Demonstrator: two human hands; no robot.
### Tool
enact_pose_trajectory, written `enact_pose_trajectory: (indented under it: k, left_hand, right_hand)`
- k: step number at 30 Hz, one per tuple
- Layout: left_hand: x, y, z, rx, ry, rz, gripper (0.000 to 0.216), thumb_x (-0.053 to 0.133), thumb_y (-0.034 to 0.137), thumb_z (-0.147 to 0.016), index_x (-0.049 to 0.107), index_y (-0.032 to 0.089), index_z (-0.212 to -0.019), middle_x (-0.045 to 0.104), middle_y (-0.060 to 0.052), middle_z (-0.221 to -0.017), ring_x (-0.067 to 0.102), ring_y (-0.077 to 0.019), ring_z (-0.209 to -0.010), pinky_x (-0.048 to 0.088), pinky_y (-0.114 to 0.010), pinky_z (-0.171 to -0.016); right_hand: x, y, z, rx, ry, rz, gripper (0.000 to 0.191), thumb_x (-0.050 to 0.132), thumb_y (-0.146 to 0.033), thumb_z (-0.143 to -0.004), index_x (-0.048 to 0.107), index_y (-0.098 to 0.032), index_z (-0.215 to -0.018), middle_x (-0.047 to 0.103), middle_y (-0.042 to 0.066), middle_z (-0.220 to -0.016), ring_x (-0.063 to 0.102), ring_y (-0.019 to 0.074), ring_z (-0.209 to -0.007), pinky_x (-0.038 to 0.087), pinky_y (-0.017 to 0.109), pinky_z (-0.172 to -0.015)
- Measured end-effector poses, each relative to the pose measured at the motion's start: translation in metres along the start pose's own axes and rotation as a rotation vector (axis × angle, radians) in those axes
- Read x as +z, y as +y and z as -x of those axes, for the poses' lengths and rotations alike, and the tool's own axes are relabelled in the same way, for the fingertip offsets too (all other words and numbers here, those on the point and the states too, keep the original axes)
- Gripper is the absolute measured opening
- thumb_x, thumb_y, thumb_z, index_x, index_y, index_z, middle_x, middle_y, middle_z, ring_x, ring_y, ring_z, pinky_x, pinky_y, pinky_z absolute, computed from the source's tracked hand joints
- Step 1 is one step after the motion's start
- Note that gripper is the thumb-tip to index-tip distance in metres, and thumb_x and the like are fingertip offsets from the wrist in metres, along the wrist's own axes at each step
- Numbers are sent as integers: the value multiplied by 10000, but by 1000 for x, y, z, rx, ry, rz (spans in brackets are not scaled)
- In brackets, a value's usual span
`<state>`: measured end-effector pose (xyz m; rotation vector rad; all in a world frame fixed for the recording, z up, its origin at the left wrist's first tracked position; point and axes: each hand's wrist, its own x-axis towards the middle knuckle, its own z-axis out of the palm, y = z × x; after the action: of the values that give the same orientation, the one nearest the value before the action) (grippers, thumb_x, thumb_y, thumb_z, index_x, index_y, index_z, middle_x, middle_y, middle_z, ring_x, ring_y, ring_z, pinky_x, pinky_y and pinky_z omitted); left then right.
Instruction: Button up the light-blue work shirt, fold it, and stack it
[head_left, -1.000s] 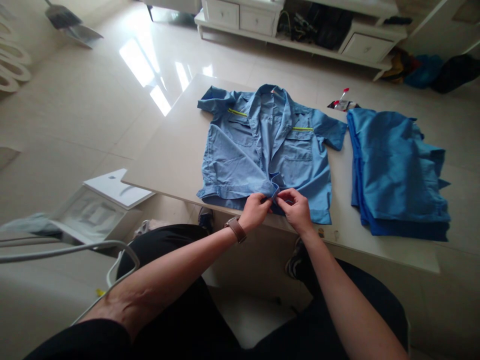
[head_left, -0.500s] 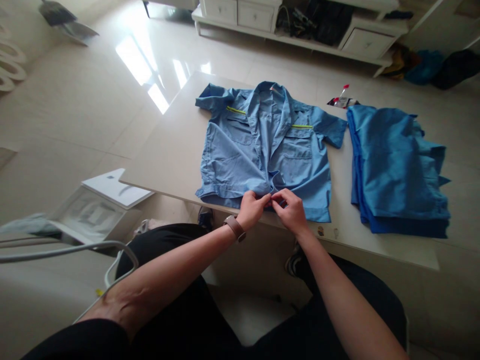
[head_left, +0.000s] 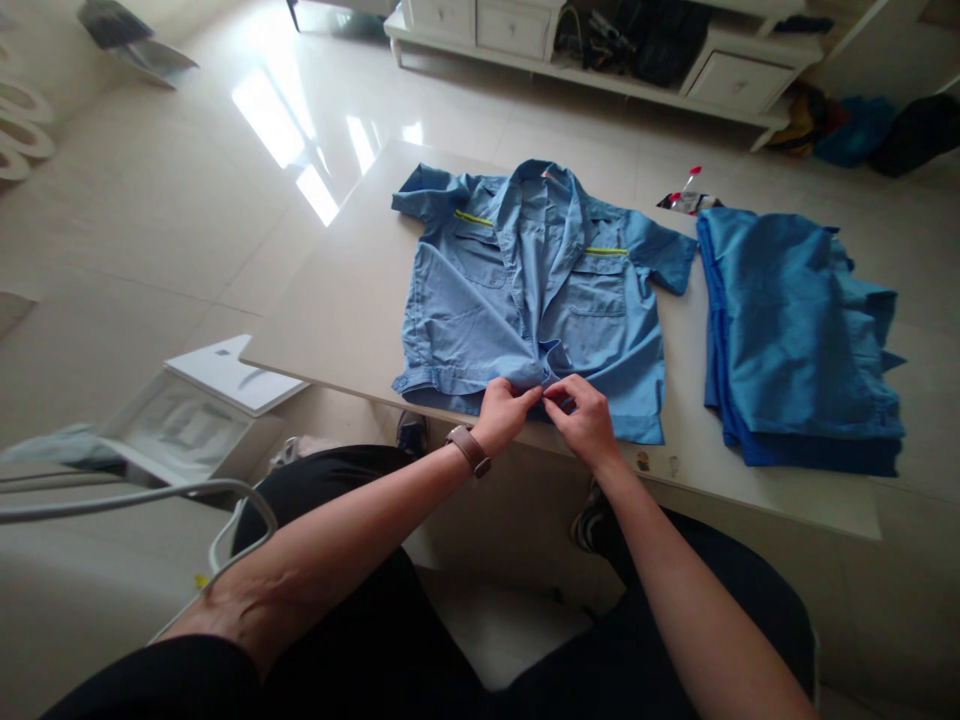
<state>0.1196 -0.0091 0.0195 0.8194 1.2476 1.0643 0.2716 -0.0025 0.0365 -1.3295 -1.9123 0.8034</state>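
A light blue short-sleeved work shirt (head_left: 465, 310) lies face up on the board-like table, its collar away from me and its front open at the neck. Yellow-green stripes run above its two chest pockets. At the middle of the bottom hem, my left hand (head_left: 501, 415) pinches the fabric between thumb and fingers. My right hand (head_left: 583, 415) pinches the same spot from the other side, fingertips almost touching the left thumb. Any button or fastener between the fingertips is too small to make out. The cloth bunches up just above them.
Folded blue garments (head_left: 810, 340) are stacked at the table's right. Behind them stands a bottle with a red cap (head_left: 693, 176). The pale tabletop (head_left: 337, 310) extends left of the shirt. A white box (head_left: 202, 420) sits on the floor at left; a white cabinet (head_left: 517, 35) stands beyond.
Almost nothing differs. Both hands stay pinched at the shirt's hem, and the whole view has shifted only very slightly.
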Motion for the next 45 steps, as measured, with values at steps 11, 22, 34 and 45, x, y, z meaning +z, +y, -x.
enact_pose_trajectory:
  k: [11, 22, 34, 45]
  left_hand:
    - [3, 7, 1, 25, 135, -15, 209, 769, 251, -680, 600, 148, -611, 594, 7, -633, 478, -88, -589, 391, -230, -559]
    - [3, 4, 0, -5, 130, 94, 183, 788, 238, -642, 654, 131, -703, 656, -18, -713, 552, -105, -641, 452, -242, -616]
    - [5, 3, -3, -5, -4, 196, 199, 790, 176, -629, 705, 119, -800, 756, -61, -860, 685, -155, -795, 532, -282, -792]
    - [5, 1, -4, 12, 14, 219, 208, 808, 121, -623, 704, 121, -803, 765, -60, -854, 698, -164, -777, 547, -282, -776]
  right_hand:
    - [-3, -3, 0, 8, 2, -1, 94, 656, -248, -882, 636, -227, -793, 643, 29, -821, 612, 181, -733, 487, 309, -653]
    - [0, 2, 0, -35, -52, 25, 71, 580, -196, -917, 575, -227, -854, 590, 39, -873, 588, 201, -824, 461, 328, -733]
    - [-1, 0, 1, 18, 74, 8, 20, 595, -225, -909, 605, -225, -892, 639, 44, -872, 616, 197, -783, 505, 319, -702]
    - [1, 5, -2, 173, 78, -155, 156, 664, -360, -865, 636, -210, -835, 647, 43, -862, 615, 194, -788, 485, 305, -654]
